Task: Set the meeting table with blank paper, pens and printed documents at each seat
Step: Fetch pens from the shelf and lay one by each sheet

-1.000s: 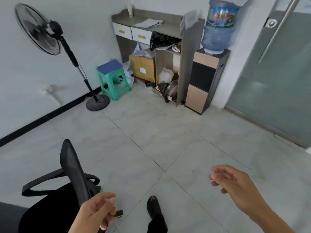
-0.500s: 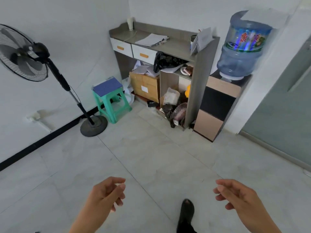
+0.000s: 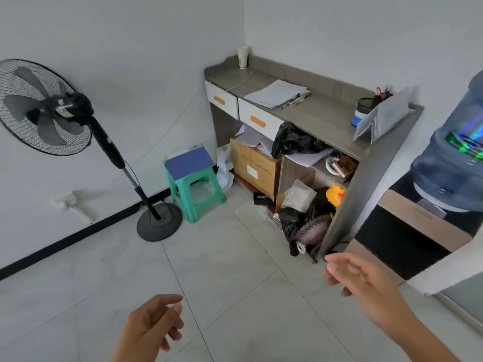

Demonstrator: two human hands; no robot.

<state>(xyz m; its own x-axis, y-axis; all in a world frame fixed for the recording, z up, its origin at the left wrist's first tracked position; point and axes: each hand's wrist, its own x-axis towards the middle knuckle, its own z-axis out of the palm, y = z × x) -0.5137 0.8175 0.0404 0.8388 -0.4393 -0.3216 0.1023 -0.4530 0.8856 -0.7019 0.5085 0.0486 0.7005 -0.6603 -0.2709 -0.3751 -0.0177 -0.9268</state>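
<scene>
A stack of white paper [image 3: 277, 93] lies on the grey cabinet top [image 3: 324, 118] in the far corner, with pens [image 3: 296, 101] along its right edge. A black mesh pen cup [image 3: 364, 107] holding more pens stands further right, beside a leaning printed sheet [image 3: 384, 117]. My left hand [image 3: 154, 325] hangs low over the tiled floor, fingers loosely curled and holding nothing. My right hand [image 3: 363, 280] reaches forward at the right, fingers apart and empty, well short of the cabinet.
A standing fan [image 3: 52, 108] is at the left wall, a green stool [image 3: 193, 178] beside it. Cardboard boxes [image 3: 254, 165] and black bags [image 3: 295, 226] fill the space under the cabinet. A water dispenser [image 3: 407, 231] with a blue bottle [image 3: 449, 158] stands at the right.
The view has moved closer to the cabinet and the office chair has dropped out of sight. Both hands have risen and stayed empty; the right hand reaches further forward.
</scene>
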